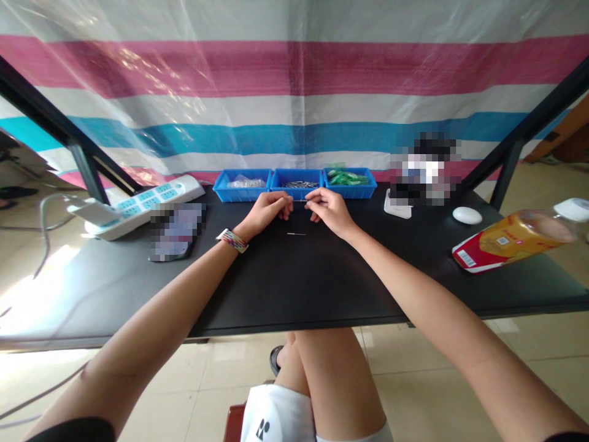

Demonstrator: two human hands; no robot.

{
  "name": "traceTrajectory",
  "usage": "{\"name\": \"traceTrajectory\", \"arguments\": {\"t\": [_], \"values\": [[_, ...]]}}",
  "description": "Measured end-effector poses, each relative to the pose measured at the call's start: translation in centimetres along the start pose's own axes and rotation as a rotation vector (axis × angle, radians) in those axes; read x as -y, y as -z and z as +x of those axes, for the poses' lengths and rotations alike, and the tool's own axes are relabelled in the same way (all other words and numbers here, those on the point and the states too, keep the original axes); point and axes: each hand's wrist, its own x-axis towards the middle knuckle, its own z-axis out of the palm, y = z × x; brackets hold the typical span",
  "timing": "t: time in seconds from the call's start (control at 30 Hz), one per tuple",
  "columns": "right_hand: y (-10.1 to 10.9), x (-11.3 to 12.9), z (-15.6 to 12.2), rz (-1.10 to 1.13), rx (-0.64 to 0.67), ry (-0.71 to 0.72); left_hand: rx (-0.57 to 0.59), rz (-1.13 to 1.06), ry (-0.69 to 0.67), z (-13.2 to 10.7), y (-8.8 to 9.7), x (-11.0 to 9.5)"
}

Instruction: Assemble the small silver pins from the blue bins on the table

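Note:
My left hand (275,205), with a colourful woven band at the wrist, is closed in a pinch at the front of the middle blue bin (297,174). Facing it, my right hand (327,209) also pinches with thumb and fingertips. Between the two sets of fingertips runs a thin metal rod (299,200), its ends covered by my fingers. Another slim metal pin (297,234) lies on the black table, just below the hands. Many thin metal pieces (300,184) fill the middle bin.
The left blue bin (243,193) holds clear plastic pieces; the right blue bin (350,191) holds green ones. A white power strip (145,205) and a blurred phone (178,233) lie left. At right are a white case (397,205), a white oval object (467,215) and a drink bottle (510,239).

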Motion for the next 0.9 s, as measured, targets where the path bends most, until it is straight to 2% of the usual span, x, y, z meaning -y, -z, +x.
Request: {"name": "traceTrajectory", "arguments": {"t": [0.53,0.63,0.77,0.83,0.9], "values": [[-0.1,0.6,-0.3,-0.025,-0.074,0.048,0.007,0.007,0.017,0.0,-0.1,-0.2],[0.0,0.7,0.1,-0.031,-0.151,0.079,0.003,-0.030,0.029,0.1,0.0,-0.2],[0.2,0.8,1.1,-0.094,-0.358,0.139,0.001,-0.056,0.036,0.1,0.1,0.0],[0.3,0.8,1.5,-0.150,-0.371,0.157,0.004,-0.061,0.039,0.2,0.1,0.1],[0.3,0.9,1.5,-0.200,-0.326,0.177,0.003,-0.071,0.039,0.2,0.1,0.1]]}}
